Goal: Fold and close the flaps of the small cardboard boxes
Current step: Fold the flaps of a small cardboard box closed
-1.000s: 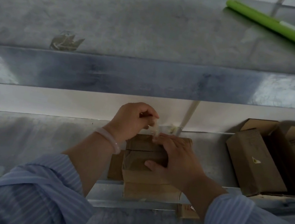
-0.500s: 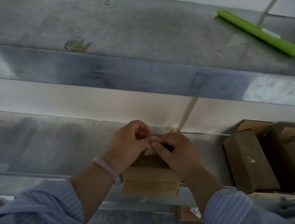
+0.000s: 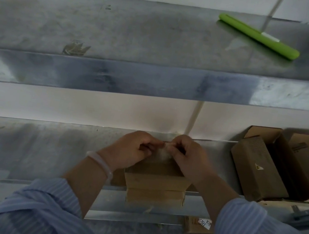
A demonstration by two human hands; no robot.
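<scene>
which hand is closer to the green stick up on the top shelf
The right. The right hand sits nearly below the green stick, on the shelf beneath it; the left hand is further to the left. Both pinch a whitish wad above the small cardboard box.

Only 1 view exists: the head camera, worn by the person, looks forward and down from close above the hands, left hand (image 3: 133,150) and right hand (image 3: 187,159), toward the metal shelf (image 3: 123,30) and the wall beyond it.
</scene>
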